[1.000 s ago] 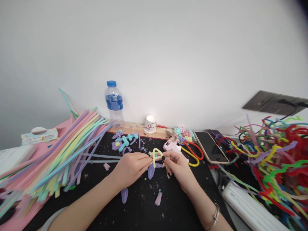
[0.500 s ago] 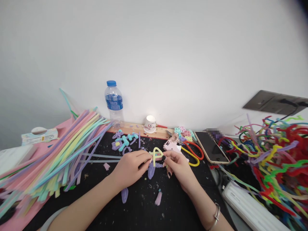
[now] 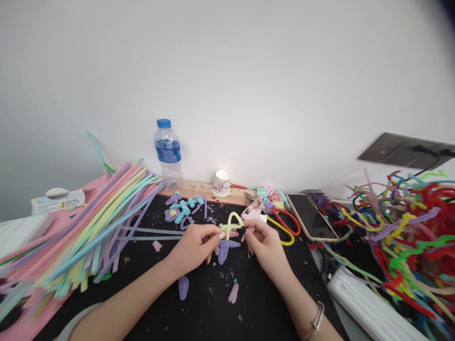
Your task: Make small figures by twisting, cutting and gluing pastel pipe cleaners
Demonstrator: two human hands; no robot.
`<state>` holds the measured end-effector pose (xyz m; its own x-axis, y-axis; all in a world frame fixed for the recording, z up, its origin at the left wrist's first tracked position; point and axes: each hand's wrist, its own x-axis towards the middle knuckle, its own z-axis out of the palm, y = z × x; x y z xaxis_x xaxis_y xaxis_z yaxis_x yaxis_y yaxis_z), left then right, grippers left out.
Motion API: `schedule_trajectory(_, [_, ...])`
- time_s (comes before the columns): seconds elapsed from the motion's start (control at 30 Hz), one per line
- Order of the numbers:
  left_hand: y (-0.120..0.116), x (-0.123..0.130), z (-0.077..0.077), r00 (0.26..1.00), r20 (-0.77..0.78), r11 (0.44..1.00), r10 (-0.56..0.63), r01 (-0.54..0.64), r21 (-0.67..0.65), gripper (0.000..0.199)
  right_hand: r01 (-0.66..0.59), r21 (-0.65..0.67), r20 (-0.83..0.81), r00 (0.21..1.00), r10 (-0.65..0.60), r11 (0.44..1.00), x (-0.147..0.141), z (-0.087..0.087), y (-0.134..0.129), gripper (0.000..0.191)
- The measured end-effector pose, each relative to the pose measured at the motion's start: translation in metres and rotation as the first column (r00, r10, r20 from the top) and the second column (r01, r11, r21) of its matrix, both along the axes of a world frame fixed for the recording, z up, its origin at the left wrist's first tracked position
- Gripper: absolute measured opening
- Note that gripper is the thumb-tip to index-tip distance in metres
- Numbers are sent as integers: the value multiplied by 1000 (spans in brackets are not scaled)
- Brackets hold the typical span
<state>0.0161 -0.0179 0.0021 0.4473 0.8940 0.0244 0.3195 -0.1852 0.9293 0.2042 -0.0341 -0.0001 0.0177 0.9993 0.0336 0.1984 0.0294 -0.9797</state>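
A pale yellow pipe cleaner (image 3: 232, 218) arches up between my two hands over the black mat (image 3: 149, 303). My left hand (image 3: 197, 244) pinches one end between thumb and fingers. At the other end, my right hand (image 3: 263, 241) has its fingertips closed on it. Just below the arch lies a bent purple pipe cleaner piece (image 3: 223, 253), beside the left fingertips; whether they touch it I cannot tell. Another purple piece (image 3: 183, 287) and a small pink-lilac tuft (image 3: 233, 292) rest nearer to me on the mat.
Long pastel pipe cleaners (image 3: 106, 213) heap at left, tangled bright ones (image 3: 408, 237) at right. Behind my hands stand a water bottle (image 3: 168, 151) and a paper cup (image 3: 222, 183). Scissors (image 3: 287, 225), a phone (image 3: 313, 218) and a white power strip (image 3: 369, 303) lie to the right.
The yellow pipe cleaner, crossed into a small loop before, is now a wider open arch. My hands have moved slightly apart.
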Motion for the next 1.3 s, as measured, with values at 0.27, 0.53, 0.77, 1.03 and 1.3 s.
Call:
schedule_trajectory(0.27, [6,4,-5,982,171,953,83,-28,-302,28,-65,115,155,987,47,991,0,-1,-4,15])
schedule_trajectory(0.53, [5,5,-4,969,204,929,139,-57,-364,27,-75,99,149,987,60,992,-2,1,-4,14])
schedule_trajectory(0.77, [5,5,-4,968,204,945,145,-74,-319,23,-80,93,119,991,69,992,-1,-1,-4,15])
schedule_trajectory(1.03, [5,3,-1,972,190,964,140,-89,-251,22,-65,8,-56,996,66,998,-2,3,-3,13])
schedule_trajectory(1.3, [6,3,-2,961,233,955,147,-77,-285,22,-35,-32,-119,992,31,999,-3,6,-2,16])
